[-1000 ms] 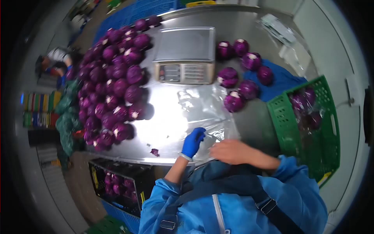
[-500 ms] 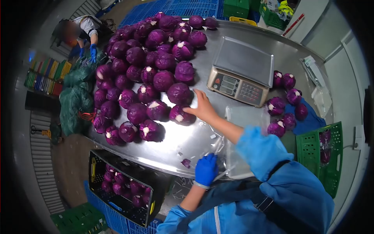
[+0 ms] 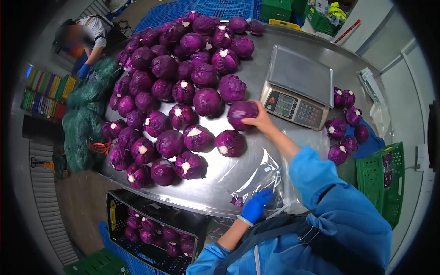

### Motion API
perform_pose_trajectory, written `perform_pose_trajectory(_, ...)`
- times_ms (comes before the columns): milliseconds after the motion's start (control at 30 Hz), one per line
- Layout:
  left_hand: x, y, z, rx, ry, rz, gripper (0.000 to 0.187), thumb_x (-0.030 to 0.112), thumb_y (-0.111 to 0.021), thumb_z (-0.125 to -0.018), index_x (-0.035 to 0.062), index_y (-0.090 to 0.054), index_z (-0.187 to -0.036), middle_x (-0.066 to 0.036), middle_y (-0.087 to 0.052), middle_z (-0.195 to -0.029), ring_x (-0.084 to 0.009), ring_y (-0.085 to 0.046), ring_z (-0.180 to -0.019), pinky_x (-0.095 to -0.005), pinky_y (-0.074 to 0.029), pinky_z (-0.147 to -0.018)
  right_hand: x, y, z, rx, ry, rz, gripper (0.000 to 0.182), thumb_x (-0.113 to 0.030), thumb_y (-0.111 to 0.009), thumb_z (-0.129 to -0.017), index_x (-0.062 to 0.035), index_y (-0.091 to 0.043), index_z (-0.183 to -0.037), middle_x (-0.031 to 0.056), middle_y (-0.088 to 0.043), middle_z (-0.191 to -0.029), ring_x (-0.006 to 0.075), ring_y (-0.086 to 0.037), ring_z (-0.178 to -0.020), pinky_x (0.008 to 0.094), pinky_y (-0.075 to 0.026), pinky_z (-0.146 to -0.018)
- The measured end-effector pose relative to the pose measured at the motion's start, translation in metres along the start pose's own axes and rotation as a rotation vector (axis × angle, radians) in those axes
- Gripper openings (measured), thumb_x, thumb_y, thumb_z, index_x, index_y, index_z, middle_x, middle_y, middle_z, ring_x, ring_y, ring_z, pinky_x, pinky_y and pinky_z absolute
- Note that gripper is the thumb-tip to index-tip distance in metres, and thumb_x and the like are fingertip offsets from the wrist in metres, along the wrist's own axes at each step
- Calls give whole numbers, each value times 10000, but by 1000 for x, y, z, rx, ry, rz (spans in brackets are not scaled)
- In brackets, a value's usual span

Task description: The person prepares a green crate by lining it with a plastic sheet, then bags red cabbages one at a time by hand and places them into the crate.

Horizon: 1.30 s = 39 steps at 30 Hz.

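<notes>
Right hand (image 3: 261, 121) bare, grip closed over a red cabbage (image 3: 241, 112) mid-worktop, beside the scale (image 3: 298, 87); left hand (image 3: 255, 206), blue-gloved, pinches a clear bag (image 3: 256, 176) at the near edge; the head looks dense, heavy, waxy-smooth, best cupped broadly from above; bag limp and slippery.

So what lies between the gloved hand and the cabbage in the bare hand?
In the head view, a clear plastic bag and bare steel table lie between the left hand and the red cabbage held by the right hand.
</notes>
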<state>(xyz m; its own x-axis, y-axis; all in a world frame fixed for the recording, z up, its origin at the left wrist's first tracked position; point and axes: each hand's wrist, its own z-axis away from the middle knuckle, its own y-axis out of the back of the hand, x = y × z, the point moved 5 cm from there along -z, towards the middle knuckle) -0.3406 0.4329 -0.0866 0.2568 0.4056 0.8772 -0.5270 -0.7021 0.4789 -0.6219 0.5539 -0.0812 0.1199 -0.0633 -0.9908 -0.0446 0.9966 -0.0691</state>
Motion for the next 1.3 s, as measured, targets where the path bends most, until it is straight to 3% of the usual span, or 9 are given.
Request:
perform_pose_trajectory(100,-2,9,-12,150,31,30,325,-9,-589,-807,98,-667,-1104,-142,-663,-1099,-324,-619,-1020,-412,-506,-861,-20,37,89,-126,-217,-553,870,-222,-760,-741,-125,-293,-1468,114,-417,-1404,248,-443,-1272,384,-327,-1107)
perform_pose_trajectory(200,-18,3,-22,144,133,-10,310,119,-672,-802,74,-643,-1108,-142,-654,-1080,-330,-610,-1006,-404,-496,-859,-12,47,209,-261,-643,-766,1050,-479,-834,-611,-144,-317,-1461,79,-444,-1411,238,-413,-1320,435,-320,-1125)
perform_pose_trajectory(267,-8,14,-32,126,94,89,378,150,-684,-791,60,-611,-1151,-154,-618,-1149,-340,-590,-1049,-397,-474,-905,-23,47,263,-252,-666,-767,974,-341,-827,-662,-126,-311,-1459,90,-401,-1439,253,-383,-1342,426,-318,-1124)
perform_pose_trajectory(567,67,-18,-14,-157,185,-44,832,-61,-550,-713,152,-300,-1477,-145,-343,-1486,-387,-472,-1246,-425,-484,-939,13,75,341,237,-412,369,894,-323,-837,-694,-16,-346,-1376,204,-476,-1264,304,-487,-1196,397,-399,-1019)
perform_pose_trajectory(700,72,-17,-5,66,92,-105,842,-89,-503,-663,141,-352,-1459,-115,-372,-1484,-357,-474,-1258,-401,-509,-894,2,81,345,-9,-410,367,848,-299,-819,-704,-50,-371,-1379,206,-464,-1267,359,-485,-1174,425,-428,-967)
perform_pose_trajectory(833,83,-16,7,72,10,-137,857,-139,-453,-616,128,-421,-1430,-152,-453,-1425,-329,-481,-1273,-354,-493,-929,0,72,303,-12,131,972,486,-334,-720,-790,-54,-536,-1141,192,-590,-1079,371,-602,-965,465,-498,-779)
perform_pose_trajectory(933,102,11,12,162,-25,-204,823,-165,-419,-611,117,-487,-1381,-160,-502,-1379,-329,-513,-1241,-372,-491,-926,0,57,291,-135,133,1018,267,-306,-645,-851,-54,-560,-832,150,-630,-763,362,-617,-693,461,-487,-592)
perform_pose_trajectory(1100,141,36,62,454,-93,-266,536,-165,-481,-622,129,-690,-1018,-139,-609,-1193,-258,-641,-907,-332,-502,-706,-73,68,343,-140,269,948,238,-270,-579,-896,-63,-550,-781,157,-590,-584,383,-603,-570,484,-465,-523)
perform_pose_trajectory(1300,148,-2,127,600,353,-755,549,34,-577,-832,147,-478,-1359,-199,-642,-1026,-316,-649,-773,-402,-503,-684,-54,85,428,-259,168,1082,209,-260,-565,-906,-52,-546,-911,156,-589,-556,358,-620,-543,477,-465,-492)
